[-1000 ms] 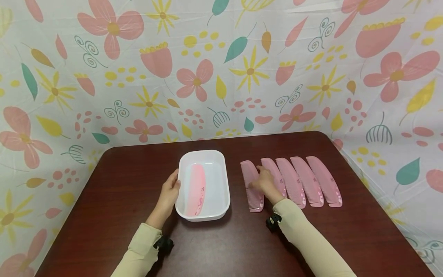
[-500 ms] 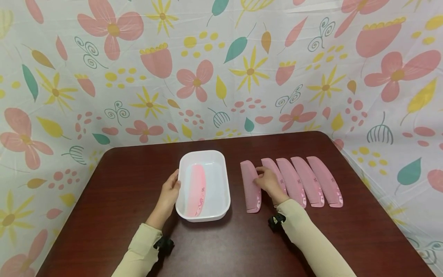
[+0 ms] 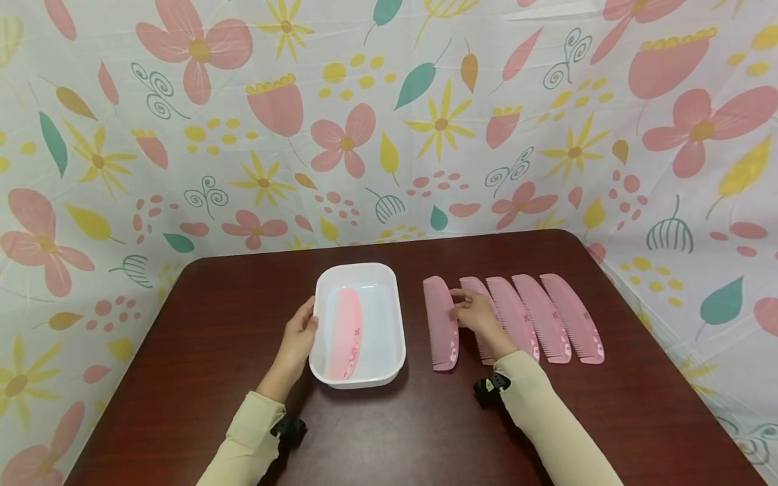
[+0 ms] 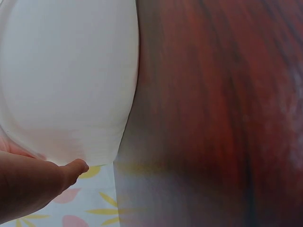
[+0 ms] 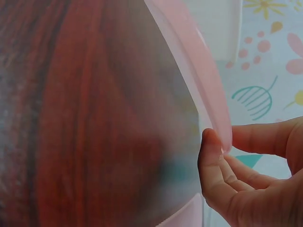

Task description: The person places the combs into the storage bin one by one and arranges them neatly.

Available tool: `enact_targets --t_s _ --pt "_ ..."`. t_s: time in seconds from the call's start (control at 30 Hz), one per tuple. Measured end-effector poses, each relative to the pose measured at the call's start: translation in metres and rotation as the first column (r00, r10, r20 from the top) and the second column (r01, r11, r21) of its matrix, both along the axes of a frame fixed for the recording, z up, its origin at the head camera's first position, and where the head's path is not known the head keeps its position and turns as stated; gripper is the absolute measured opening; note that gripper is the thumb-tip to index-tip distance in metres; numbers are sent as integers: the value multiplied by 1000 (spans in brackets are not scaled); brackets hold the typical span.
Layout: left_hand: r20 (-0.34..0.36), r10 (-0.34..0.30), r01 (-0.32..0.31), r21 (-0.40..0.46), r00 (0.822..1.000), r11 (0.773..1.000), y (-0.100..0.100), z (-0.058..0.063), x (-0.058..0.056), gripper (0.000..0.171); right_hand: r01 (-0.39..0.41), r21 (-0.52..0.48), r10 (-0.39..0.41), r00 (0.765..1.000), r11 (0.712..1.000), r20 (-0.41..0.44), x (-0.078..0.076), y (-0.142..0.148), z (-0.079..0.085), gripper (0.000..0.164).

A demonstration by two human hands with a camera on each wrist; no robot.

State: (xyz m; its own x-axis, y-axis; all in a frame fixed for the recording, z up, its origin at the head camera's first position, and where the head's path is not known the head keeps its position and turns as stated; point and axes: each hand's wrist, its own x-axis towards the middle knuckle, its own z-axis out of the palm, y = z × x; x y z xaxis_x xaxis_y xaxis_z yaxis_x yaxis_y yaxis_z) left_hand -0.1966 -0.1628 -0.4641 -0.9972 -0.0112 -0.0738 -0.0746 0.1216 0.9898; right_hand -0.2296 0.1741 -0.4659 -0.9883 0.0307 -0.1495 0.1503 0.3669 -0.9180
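My left hand (image 3: 298,335) grips the left side of a white plastic tray (image 3: 358,383); in the left wrist view its fingers lie against the tray's outer wall (image 4: 71,71). A pink comb (image 3: 345,331) lies lengthwise inside the tray. To the right of the tray, my right hand (image 3: 477,317) pinches another pink comb (image 3: 440,324) by its spine, between thumb and fingers. In the right wrist view that comb (image 5: 203,61) stands tilted on edge, apparently raised off the table.
Several more pink combs lie in a slanted row to the right, among them the rightmost comb (image 3: 571,317). My right hand partly covers the nearest one (image 3: 477,285). Everything stands on a dark red-brown table (image 3: 182,351), with a flowered cloth (image 3: 389,135) behind it.
My right hand has gone from reaching over the comb to pinching its spine, and the comb has tilted and risen slightly. The left hand and tray have stayed in place.
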Motion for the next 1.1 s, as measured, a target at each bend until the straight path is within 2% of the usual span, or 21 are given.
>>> enact_targets --t_s 0.37,0.6,0.8,1.1 --pt "-2 0 0 -7 1000 1000 0 0 0 49 1 -71 -5 999 997 -44 0 6 13 49" --pt "6 1 -1 -8 1000 1000 0 0 1 49 34 -120 -41 998 992 -52 4 5 22 47" --pt "1 -3 3 -10 1000 1000 0 0 0 49 62 -125 -70 996 990 -61 6 3 29 46" --pt "-2 -3 3 -14 1000 1000 0 -1 -1 49 62 -144 -73 994 988 -76 12 -6 44 46"
